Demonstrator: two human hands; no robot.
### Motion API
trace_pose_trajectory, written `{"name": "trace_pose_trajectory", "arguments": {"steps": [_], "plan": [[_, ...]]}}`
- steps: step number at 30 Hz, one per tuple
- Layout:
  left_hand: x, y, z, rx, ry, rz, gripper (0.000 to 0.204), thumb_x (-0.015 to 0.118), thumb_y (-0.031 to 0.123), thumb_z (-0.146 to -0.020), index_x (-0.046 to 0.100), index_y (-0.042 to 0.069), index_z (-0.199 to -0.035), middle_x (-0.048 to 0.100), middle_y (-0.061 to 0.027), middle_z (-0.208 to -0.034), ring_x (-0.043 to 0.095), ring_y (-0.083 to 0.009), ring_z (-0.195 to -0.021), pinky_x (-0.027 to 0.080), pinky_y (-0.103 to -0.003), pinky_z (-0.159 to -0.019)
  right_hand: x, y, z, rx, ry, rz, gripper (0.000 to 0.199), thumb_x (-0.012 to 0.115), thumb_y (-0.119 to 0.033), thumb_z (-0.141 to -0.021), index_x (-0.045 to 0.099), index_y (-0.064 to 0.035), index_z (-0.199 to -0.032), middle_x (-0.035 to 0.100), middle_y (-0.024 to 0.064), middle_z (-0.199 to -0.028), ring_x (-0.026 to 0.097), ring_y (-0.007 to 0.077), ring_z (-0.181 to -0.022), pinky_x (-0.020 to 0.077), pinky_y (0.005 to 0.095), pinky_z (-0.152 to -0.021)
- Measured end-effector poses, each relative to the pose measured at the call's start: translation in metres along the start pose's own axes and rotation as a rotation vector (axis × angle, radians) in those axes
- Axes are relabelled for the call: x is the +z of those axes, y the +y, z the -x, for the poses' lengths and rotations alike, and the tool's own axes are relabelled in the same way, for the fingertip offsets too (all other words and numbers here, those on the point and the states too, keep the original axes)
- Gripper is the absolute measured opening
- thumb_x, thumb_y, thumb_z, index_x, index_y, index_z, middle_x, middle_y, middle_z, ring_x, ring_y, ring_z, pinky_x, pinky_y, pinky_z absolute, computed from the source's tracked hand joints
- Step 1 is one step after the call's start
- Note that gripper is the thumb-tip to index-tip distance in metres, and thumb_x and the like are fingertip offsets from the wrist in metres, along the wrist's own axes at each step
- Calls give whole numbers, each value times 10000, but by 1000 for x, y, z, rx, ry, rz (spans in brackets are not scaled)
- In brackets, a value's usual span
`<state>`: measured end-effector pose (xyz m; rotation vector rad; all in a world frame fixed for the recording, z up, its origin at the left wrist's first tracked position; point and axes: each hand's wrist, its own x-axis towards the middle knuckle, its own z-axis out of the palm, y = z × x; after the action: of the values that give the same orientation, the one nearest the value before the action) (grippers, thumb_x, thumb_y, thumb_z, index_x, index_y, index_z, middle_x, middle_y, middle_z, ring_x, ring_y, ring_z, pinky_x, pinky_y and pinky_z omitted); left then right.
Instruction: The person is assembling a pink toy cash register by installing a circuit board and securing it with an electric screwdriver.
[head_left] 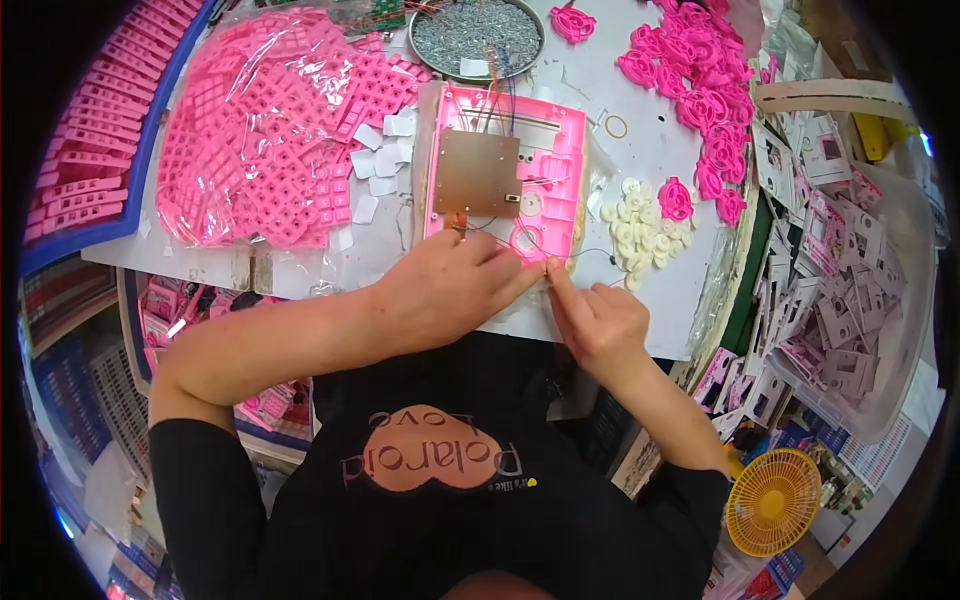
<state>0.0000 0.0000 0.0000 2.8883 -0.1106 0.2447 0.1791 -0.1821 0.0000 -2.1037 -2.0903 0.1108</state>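
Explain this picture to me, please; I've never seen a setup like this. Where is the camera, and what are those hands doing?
There is no robot here, just a person's bare hands. The camera is worn on that person's head and looks down; its fisheye lens bends straight edges near the rim. The left hand and right hand have fingers close together at the near edge of a pink plastic case, which bears a flat brownish plate. Whether they pinch something tiny, I can't tell. Around it on the white table lie pink grid-like pieces in clear plastic, white squares, a round dish of small grey parts, bright pink loops and off-white round pieces.
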Motion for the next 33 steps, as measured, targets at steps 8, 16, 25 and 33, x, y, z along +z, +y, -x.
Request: {"name": "trace_pose_trajectory", "arguments": {"steps": [8, 16, 25, 33], "plan": [[-1, -9, 2, 83, 33, 18, 572, 595, 132, -808, 583, 64, -1375, 532, -24, -914, 556, -200, -880, 499, -340, -775, -51, 25, -139, 214, 34, -429, 239, 672, -293, -854, 712, -68, -783, 676, 133, -663, 681, 342, -629, 529, 449, -584], [-14, -23, -4, -268, 78, 542, 386, 672, 110, -814, 656, 91, -1200, 591, -114, -928, 607, -296, -893, 507, -408, -785, -13, 20, -187, 301, 17, -147, 267, 680, -267, -806, 717, -5, -833, 710, 180, -739, 694, 356, -674, 544, 447, -668], [-3, -88, -62, -721, 557, 12, 151, 728, 164, -820, 717, 56, -925, 646, -93, -863, 641, -299, -883, 494, -411, -756, -7, 19, -172, 383, 173, -499, 230, 654, -204, -793, 655, 25, -813, 677, 213, -706, 665, 410, -680, 524, 488, -671], [-1, -108, -58, -666, 545, 326, 202, 743, 236, -814, 772, 59, -906, 694, -93, -827, 641, -279, -804, 510, -395, -748, 5, 16, -164, -121, 387, -360, 152, 703, -100, -798, 712, -48, -940, 708, 95, -903, 679, 282, -853, 549, 354, -734]]}}
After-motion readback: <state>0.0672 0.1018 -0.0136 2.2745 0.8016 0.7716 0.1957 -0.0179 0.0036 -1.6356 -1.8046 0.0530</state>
